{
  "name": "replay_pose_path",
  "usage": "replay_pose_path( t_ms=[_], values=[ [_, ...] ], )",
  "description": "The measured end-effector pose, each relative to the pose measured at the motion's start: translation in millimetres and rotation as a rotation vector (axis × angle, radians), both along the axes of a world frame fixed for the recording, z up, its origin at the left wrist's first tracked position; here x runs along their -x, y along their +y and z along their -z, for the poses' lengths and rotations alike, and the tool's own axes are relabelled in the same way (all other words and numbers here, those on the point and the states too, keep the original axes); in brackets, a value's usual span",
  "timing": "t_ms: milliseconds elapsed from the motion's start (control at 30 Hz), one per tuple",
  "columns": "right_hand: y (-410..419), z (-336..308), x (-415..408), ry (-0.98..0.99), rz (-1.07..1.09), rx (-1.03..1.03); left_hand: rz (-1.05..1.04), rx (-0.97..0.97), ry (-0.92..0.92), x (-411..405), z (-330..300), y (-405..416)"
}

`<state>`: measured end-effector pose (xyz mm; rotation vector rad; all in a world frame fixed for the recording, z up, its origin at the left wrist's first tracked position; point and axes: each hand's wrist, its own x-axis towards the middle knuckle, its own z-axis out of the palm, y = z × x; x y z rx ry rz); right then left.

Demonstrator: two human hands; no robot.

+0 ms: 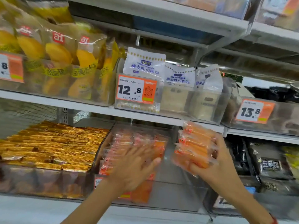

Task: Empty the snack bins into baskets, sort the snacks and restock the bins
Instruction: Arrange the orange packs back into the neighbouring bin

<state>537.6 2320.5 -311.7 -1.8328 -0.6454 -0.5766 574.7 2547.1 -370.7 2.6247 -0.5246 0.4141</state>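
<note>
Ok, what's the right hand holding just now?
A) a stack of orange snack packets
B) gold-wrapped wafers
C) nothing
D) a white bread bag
A: the right hand grips a stack of orange snack packets beside the clear bin, while the left hand reaches with spread fingers over the packets already inside.

Both forearms reach up and forward from the bottom edge, converging slightly. The left hand [137,165] is spread flat, fingers straight and blurred, palm facing away. The right hand [215,160] is raised a little higher, its fingers and thumb curled around a stack of orange snack packets [194,147].
</note>
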Motion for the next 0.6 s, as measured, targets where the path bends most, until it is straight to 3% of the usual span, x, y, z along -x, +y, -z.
replay_pose_path(
  t_ms=[67, 133, 367, 500, 600],
  values=[
    [6, 4, -18, 0.010, 0.021, 0.066, -0.114, -0.203, -0.041, -10, 10, 7],
    [14, 13, -38, 0.061, 0.050, 0.186, -0.198, -0.258, -0.105, -13, 21, 8],
    [27, 50, -138, 0.634, 0.105, 0.115, -0.261, -0.180, -0.299, -15, 38, 4],
    [33, 65, -172, 0.942, 0.085, 0.269, -0.262, -0.220, -0.283, -19, 40, 5],
    [33, 73, -187, 1.025, 0.101, 0.257, -0.260, -0.233, -0.309, -20, 40, 5]
  ],
)
